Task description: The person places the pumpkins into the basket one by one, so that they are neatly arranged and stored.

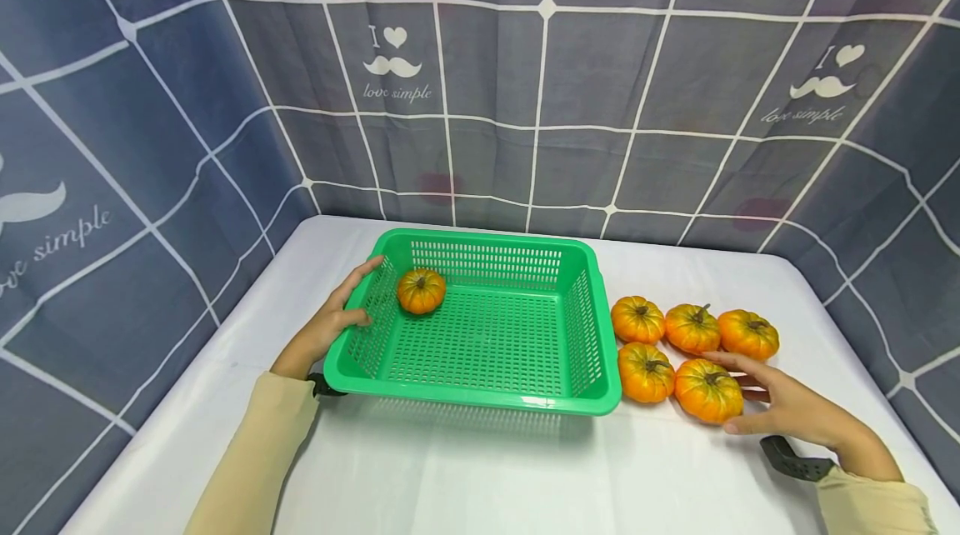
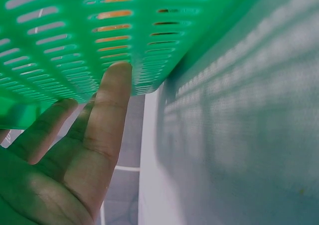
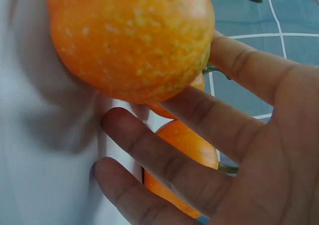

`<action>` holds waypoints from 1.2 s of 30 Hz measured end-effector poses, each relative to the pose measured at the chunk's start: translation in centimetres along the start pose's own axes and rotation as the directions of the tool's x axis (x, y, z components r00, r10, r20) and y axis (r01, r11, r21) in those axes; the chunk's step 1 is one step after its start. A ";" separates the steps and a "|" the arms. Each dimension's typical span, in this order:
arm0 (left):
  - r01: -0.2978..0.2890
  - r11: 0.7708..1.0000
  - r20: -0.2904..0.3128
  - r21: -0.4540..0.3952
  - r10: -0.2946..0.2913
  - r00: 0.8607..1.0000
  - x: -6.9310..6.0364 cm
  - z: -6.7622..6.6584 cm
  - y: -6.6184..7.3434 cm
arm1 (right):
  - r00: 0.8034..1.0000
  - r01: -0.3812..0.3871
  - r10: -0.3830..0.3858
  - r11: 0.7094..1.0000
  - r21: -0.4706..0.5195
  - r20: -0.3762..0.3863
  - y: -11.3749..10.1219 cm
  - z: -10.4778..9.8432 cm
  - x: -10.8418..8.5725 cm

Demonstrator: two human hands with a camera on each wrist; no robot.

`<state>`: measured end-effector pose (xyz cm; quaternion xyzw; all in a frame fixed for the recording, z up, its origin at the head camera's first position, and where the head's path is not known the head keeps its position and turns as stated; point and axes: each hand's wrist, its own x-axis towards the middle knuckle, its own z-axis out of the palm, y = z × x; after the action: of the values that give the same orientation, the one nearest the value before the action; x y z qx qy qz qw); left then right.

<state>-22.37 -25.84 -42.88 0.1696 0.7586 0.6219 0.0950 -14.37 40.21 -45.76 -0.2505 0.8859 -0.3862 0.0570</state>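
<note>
My left hand [image 1: 330,322] is at the left rim of a green plastic basket [image 1: 480,406], its thumb over the rim. In the left wrist view, the other fingers [image 2: 107,120] lie along the outside of the slotted wall. One small orange pumpkin [image 1: 421,292] sits inside, in the basket's back left corner. My right hand [image 1: 795,406] is around the right side of the front right pumpkin [image 1: 708,391], fingers spread behind it and thumb near its front. In the right wrist view, the fingers [image 3: 169,165] look fairly straight beside that pumpkin [image 3: 132,40].
Right of the basket, several more pumpkins stand close together in two rows, among them a back left one [image 1: 637,320] and a front left one [image 1: 647,372]. A white cloth [image 1: 480,477] covers the table. Grey checked curtains [image 1: 495,160] hang behind and at both sides.
</note>
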 end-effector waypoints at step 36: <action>-0.001 1.000 0.006 -0.005 0.001 1.000 0.1 -0.1 -0.3 | 0.992 0.077 -0.096 0.972 -0.221 -0.076 -4.6 -1.7 0.8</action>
<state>-22.54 -25.95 -43.10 0.1715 0.7566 0.6234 0.0975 -13.73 38.26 -41.27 -0.2769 0.9127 -0.2995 -0.0260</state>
